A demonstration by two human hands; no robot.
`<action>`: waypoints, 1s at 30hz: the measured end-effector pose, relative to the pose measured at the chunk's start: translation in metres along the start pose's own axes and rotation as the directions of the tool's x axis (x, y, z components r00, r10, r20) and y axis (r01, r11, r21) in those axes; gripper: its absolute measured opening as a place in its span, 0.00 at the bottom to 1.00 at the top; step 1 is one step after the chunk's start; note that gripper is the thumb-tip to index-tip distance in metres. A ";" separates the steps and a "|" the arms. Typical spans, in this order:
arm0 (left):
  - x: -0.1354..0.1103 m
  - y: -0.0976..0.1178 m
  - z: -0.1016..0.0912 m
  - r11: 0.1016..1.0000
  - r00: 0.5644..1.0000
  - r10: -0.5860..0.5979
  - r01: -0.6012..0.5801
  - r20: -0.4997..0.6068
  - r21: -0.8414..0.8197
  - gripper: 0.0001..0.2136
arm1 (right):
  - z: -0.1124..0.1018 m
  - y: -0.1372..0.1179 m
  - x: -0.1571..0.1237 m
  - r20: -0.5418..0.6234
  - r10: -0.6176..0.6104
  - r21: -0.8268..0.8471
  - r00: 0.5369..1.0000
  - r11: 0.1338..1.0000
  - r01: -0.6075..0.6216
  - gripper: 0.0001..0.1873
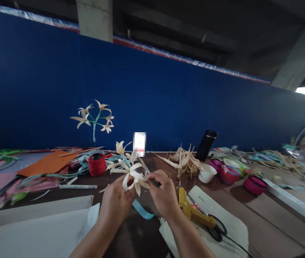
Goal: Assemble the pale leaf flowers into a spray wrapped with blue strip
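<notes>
Both hands meet above the dark wooden table [262, 215], holding a cream-coloured leaf flower [130, 173] with long pointed petals. My left hand [116, 200] is closed around the flower's base from below. Fingers of my right hand [161, 193] pinch a petal on the flower's right side. A light blue ribbon strip [143, 211] curls on the table just under the two hands.
A yellow glue gun [192, 211] and black scissors [217, 229] lie on paper at right. A red thread spool [97, 164], dried leaf pile [186, 161], white cup [206, 173], black bottle [206, 145] and pink bowls [254, 184] stand behind. A finished flower stem [94, 120] rises before the blue wall.
</notes>
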State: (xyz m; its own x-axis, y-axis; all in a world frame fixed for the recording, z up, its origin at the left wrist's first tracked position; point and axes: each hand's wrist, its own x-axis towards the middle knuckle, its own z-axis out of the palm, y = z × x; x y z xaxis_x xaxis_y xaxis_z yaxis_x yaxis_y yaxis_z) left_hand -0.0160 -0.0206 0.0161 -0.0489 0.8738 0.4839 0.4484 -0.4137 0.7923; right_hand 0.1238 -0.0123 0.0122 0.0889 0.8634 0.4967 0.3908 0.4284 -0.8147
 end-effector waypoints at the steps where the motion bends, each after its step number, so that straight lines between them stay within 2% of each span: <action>1: 0.001 0.000 0.000 0.999 1.000 0.014 -0.014 0.015 0.038 0.07 | 0.001 0.000 0.000 -0.001 -0.007 0.017 1.000 1.000 0.007 0.04; 4: 0.002 0.001 -0.001 0.984 1.000 0.002 -0.006 0.025 0.181 0.07 | 0.002 0.000 -0.001 0.038 0.043 0.071 0.998 0.996 -0.046 0.06; 8: 0.002 0.002 -0.001 0.968 0.999 -0.040 0.039 -0.001 0.248 0.09 | 0.004 0.000 -0.003 0.078 0.121 0.081 0.990 0.989 -0.127 0.08; 17: 0.003 -0.007 0.000 0.927 0.998 -0.040 0.016 0.058 0.375 0.10 | 0.004 0.002 -0.006 0.063 0.025 0.040 0.998 0.999 -0.028 0.07; 23: 0.001 -0.007 0.002 0.922 0.996 -0.077 0.051 0.052 0.384 0.09 | 0.005 -0.004 -0.008 0.069 0.011 -0.007 0.998 1.000 -0.011 0.07; 30: 0.000 -0.011 0.005 0.886 1.000 -0.010 0.005 0.010 0.464 0.10 | 0.008 -0.002 -0.011 0.058 -0.057 -0.018 0.997 0.998 0.058 0.08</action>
State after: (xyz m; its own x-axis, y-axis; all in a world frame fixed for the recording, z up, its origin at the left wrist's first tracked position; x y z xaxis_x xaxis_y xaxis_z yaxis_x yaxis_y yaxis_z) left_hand -0.0166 -0.0145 0.0053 -0.0448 0.8805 0.4719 0.8111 -0.2438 0.5317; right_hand 0.1143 -0.0202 0.0059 0.0134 0.8516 0.5240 0.4117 0.4728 -0.7791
